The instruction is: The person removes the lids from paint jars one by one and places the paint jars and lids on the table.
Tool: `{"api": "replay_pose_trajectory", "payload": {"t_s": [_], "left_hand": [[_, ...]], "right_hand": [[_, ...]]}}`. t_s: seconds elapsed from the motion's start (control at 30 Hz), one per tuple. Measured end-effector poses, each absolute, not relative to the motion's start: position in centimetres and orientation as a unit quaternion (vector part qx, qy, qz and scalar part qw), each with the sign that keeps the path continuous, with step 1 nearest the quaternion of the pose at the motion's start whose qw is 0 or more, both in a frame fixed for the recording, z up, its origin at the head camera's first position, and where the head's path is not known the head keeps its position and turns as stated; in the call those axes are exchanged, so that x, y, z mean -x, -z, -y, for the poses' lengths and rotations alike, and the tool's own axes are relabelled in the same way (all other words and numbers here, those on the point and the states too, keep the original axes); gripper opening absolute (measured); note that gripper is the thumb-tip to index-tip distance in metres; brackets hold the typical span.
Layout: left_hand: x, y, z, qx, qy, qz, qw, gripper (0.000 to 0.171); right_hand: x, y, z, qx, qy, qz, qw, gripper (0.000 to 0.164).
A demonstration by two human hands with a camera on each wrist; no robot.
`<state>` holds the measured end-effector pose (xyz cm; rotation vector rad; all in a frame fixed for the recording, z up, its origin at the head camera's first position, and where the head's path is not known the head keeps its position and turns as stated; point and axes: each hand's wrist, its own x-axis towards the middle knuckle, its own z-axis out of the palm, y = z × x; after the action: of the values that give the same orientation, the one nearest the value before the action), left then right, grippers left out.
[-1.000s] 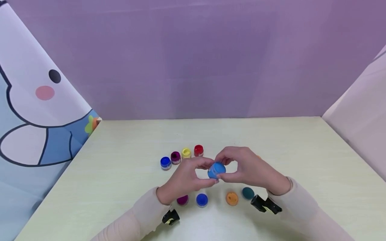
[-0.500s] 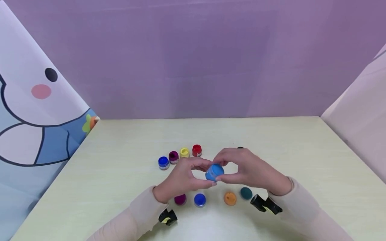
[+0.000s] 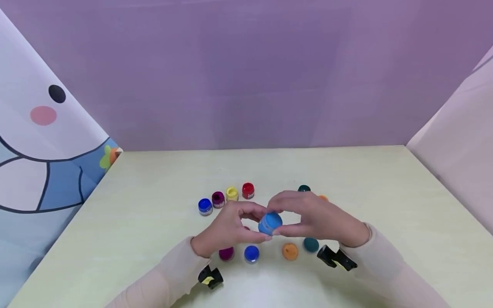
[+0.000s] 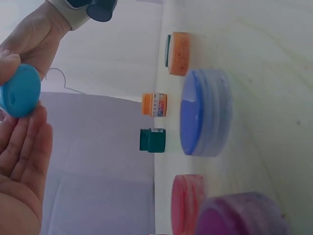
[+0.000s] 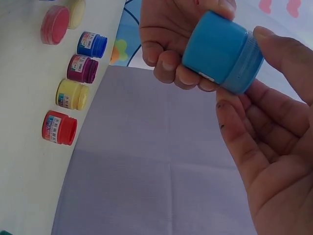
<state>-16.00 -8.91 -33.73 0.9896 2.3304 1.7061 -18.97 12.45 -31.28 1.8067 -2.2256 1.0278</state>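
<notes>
A light blue paint jar is held above the table between both hands, tilted. My left hand grips one side of it with thumb and fingers. From the other side my right hand pinches its lid end between thumb and fingertips. In the right wrist view, the jar's paler, translucent lid sits at the end by the right thumb. The left wrist view shows the round blue end of the jar beside the fingers.
Blue, purple, yellow and red jars stand behind the left hand. Dark green and orange jars are partly hidden behind the right. Nearer lie purple, blue, orange and teal lids.
Both hands still hold the light blue jar, which has shifted slightly left and down in the head view. The dark green jar now shows behind the right hand. The whole view has drifted a little.
</notes>
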Motion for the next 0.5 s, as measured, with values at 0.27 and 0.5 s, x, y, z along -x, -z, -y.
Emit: {"api": "replay_pose_trajectory", "payload": {"t_s": [0.27, 0.5], "left_hand": [[16.9, 36.4, 8.7, -0.332, -0.553, -0.764, 0.018, 0.036], [17.1, 37.2, 8.4, -0.326, -0.505, -0.797, -0.061, 0.034]], "right_hand": [[18.4, 30.7, -12.8, -0.555, -0.335, 0.761, 0.021, 0.026], [17.5, 30.9, -12.3, -0.430, -0.353, 0.830, 0.026, 0.030]]}}
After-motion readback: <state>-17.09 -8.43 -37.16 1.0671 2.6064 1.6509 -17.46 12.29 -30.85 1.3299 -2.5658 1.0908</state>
